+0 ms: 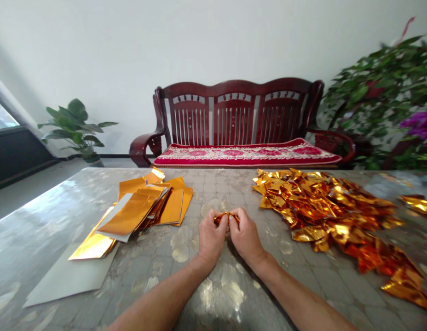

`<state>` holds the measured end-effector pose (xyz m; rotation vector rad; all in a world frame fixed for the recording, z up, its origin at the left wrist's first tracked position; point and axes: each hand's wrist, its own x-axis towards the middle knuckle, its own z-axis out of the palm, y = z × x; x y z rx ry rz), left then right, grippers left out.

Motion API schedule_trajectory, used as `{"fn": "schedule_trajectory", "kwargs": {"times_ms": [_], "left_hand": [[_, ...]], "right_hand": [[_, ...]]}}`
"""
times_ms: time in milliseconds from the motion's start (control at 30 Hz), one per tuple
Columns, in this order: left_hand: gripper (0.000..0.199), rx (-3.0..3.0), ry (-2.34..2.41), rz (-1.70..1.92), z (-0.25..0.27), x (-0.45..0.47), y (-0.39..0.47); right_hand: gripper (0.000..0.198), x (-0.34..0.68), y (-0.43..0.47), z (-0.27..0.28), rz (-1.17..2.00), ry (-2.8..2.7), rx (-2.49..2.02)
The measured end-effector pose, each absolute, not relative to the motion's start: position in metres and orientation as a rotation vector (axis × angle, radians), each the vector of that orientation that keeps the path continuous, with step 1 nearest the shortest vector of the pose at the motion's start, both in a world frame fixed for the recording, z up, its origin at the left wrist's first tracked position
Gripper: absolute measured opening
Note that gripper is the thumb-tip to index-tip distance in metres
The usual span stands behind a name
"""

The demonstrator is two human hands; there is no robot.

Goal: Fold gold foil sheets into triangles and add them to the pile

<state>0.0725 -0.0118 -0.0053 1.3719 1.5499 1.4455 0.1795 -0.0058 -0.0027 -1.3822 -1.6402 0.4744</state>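
My left hand (212, 233) and my right hand (246, 234) meet over the middle of the table, thumbs side by side. Between them they pinch a small piece of gold foil paper (227, 215), mostly covered by the fingers. To the left lies a loose stack of flat gold foil paper sheets (130, 214), some showing pale backs. On the right spreads a heap of folded gold foil pieces (313, 197), shiny and pointed, reaching toward the near right edge.
A patterned grey cover lies over the table (186, 294). A pale flat sheet (75, 276) sits under the stack. Clear plastic (389, 184) rests at the far right. Beyond the table stand a dark red wooden bench (234, 119), a potted plant (77, 126) and leafy greenery (382, 87).
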Motion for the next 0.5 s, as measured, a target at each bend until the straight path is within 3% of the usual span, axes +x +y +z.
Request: {"fn": "schedule_trajectory", "kwargs": {"times_ms": [300, 500], "left_hand": [[0.016, 1.321, 1.493, 1.461, -0.005, 0.072, -0.011], [0.035, 1.048, 1.191, 1.285, -0.008, 0.068, 0.003]], "right_hand": [[0.021, 0.18, -0.007, 0.001, 0.505, -1.691, -1.464], [0.032, 0.193, 0.003, 0.002, 0.66, -1.674, -1.377]]}}
